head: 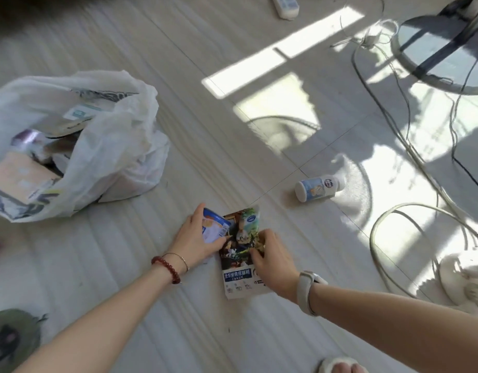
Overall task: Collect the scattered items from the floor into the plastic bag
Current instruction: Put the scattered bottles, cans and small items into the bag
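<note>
A white plastic bag lies open on the floor at the left, with cardboard and packets inside. At the centre my left hand grips a blue and white cup. Right beside it, my right hand pinches a colourful cat-food pouch that lies flat on the floor. A small white bottle lies on its side further right, apart from both hands.
Several cables loop across the floor at the right. A round fan base stands at the top right, a power strip at the top. A slipper sits at the right edge, a green item at bottom left.
</note>
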`<state>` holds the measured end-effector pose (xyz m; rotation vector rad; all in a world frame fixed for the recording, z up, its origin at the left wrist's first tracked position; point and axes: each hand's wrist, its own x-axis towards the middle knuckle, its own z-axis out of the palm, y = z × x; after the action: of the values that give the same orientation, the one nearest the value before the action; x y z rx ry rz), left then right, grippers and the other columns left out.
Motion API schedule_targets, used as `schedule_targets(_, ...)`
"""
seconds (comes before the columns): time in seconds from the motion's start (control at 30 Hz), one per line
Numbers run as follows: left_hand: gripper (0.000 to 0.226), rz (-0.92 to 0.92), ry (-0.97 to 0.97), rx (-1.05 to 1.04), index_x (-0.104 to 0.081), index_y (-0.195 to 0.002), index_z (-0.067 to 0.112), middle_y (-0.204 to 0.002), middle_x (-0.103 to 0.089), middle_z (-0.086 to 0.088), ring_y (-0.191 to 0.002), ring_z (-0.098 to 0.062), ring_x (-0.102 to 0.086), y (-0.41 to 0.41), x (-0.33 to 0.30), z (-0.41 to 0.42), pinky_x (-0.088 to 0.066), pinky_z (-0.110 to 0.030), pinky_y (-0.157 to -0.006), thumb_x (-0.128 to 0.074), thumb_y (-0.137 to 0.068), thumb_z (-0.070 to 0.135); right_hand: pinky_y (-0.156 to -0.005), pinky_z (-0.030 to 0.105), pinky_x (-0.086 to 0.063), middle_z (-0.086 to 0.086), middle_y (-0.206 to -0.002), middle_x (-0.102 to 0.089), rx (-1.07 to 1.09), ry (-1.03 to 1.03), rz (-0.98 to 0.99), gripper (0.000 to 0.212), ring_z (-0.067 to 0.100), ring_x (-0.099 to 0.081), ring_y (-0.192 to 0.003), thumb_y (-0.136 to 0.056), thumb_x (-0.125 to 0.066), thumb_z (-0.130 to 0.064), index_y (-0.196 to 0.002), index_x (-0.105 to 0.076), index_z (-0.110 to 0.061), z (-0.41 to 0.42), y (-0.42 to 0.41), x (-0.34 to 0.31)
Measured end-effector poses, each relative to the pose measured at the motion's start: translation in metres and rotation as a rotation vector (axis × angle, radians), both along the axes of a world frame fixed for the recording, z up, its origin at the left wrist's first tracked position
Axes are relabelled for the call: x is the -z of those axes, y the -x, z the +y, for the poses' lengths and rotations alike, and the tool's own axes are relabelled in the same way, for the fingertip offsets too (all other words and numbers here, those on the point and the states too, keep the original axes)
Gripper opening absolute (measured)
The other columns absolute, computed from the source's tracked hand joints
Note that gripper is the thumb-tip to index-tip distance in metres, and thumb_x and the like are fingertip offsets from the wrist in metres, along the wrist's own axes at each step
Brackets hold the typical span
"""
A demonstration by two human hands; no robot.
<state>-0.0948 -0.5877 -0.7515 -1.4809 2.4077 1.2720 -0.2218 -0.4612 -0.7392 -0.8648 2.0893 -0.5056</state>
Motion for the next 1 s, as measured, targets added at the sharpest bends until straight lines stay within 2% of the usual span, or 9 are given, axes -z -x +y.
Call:
schedule_targets(0.23,0.086,0.246,0.241,-0.161,-0.02,-0.14,0.023,-0.115,-0.043,0.014,-0.104,-0.003,-0.045,-0.056,-0.071,-0.032,-0.036,-0.018,-0.086,-0.072,-0.072,0.033,-0.066,0.026,-0.057,-0.007,-0.095,-0.064,-0.012,0.331,-0.141,0.012,0.006,-0.065,-0.079,-0.091,-0.05,-0.022,-0.101,-0.044,-0.025,-0.032,-0.018,-0.054)
schedule_targets(0.37,0.078,0.428,0.372,-0.35,-0.032,-0.121,0.031,-0.105,-0.047,0.026,-0.092,0.015,-0.05,-0.096,-0.107,-0.062,-0.04,-0.002,-0.077,-0.073,-0.056,0.045,-0.051,0.009,-0.049,-0.019,-0.083,-0.06,0.062,0.568,-0.161,0.014,-0.012,-0.061,-0.062,-0.09,-0.053,-0.016,-0.095,-0.045,-0.027,-0.094,-0.03,-0.096)
schedule_targets(0.5,0.076,0.471,0.525,-0.71,-0.038,-0.124,0.012,-0.108,-0.049,0.003,-0.094,-0.012,-0.05,-0.136,-0.126,-0.095,-0.037,-0.017,-0.079,-0.079,-0.062,0.023,-0.057,0.022,-0.057,-0.007,-0.086,-0.066,0.064,0.644,-0.236,0.013,0.003,-0.067,-0.068,-0.09,-0.051,-0.016,-0.101,-0.049,-0.024,-0.16,-0.06,-0.125)
schedule_targets(0.57,0.067,0.489,0.534,-0.869,-0.038,-0.125,0.008,-0.106,-0.047,0.001,-0.095,-0.014,-0.047,-0.153,-0.13,-0.107,-0.034,-0.015,-0.079,-0.076,-0.07,0.013,-0.068,0.034,-0.058,0.003,-0.095,-0.067,0.07,0.64,-0.224,0.021,0.018,-0.067,-0.081,-0.089,-0.05,-0.018,-0.11,-0.052,-0.017,-0.198,-0.078,-0.136)
schedule_targets(0.67,0.057,0.516,0.493,-1.026,-0.041,-0.122,0.008,-0.106,-0.046,0.001,-0.098,-0.017,-0.047,-0.176,-0.124,-0.117,-0.036,-0.026,-0.084,-0.072,-0.074,0.012,-0.063,0.024,-0.056,0.005,-0.091,-0.065,0.092,0.587,-0.346,0.018,0.016,-0.063,-0.075,-0.089,-0.049,-0.017,-0.104,-0.056,-0.01,-0.254,-0.104,-0.148)
schedule_targets(0.77,0.053,0.543,0.461,-1.09,-0.045,-0.118,0.008,-0.106,-0.048,0.0,-0.098,-0.018,-0.049,-0.191,-0.115,-0.122,-0.041,-0.03,-0.085,-0.073,-0.073,0.013,-0.079,0.035,-0.056,0.006,-0.083,-0.06,0.066,0.483,-0.557,0.024,0.019,-0.058,-0.075,-0.089,-0.05,-0.021,-0.11,-0.052,-0.008,-0.29,-0.124,-0.146)
schedule_targets(0.87,0.053,0.547,0.423,-1.096,-0.045,-0.118,0.011,-0.106,-0.049,0.0,-0.096,-0.016,-0.049,-0.196,-0.109,-0.128,-0.04,-0.028,-0.081,-0.073,-0.074,0.016,-0.072,0.037,-0.046,0.009,-0.076,-0.054,-0.266,0.518,-0.045,0.009,0.027,-0.051,-0.075,-0.09,-0.043,-0.016,-0.092,-0.05,-0.009,-0.287,-0.127,-0.131)
schedule_targets(0.93,0.05,0.541,0.413,-1.077,-0.047,-0.117,0.013,-0.106,-0.051,0.001,-0.096,-0.017,-0.051,-0.196,-0.105,-0.133,-0.041,-0.028,-0.081,-0.073,-0.074,0.019,-0.091,0.041,-0.041,0.009,-0.114,-0.059,-0.624,0.536,0.485,0.028,0.029,-0.052,-0.106,-0.091,-0.044,-0.024,-0.116,-0.05,-0.013,-0.272,-0.119,-0.118)
schedule_targets(1.0,0.043,0.539,0.434,-1.041,-0.05,-0.11,0.016,-0.103,-0.053,0.001,-0.096,-0.017,-0.052,-0.191,-0.102,-0.141,-0.041,-0.029,-0.083,-0.073,-0.073,0.019,-0.111,0.049,-0.02,0.003,-0.144,-0.037,-0.953,0.416,0.84,0.056,0.025,-0.031,-0.133,-0.09,-0.047,-0.04,-0.14,-0.027,-0.024,-0.262,-0.106,-0.106)
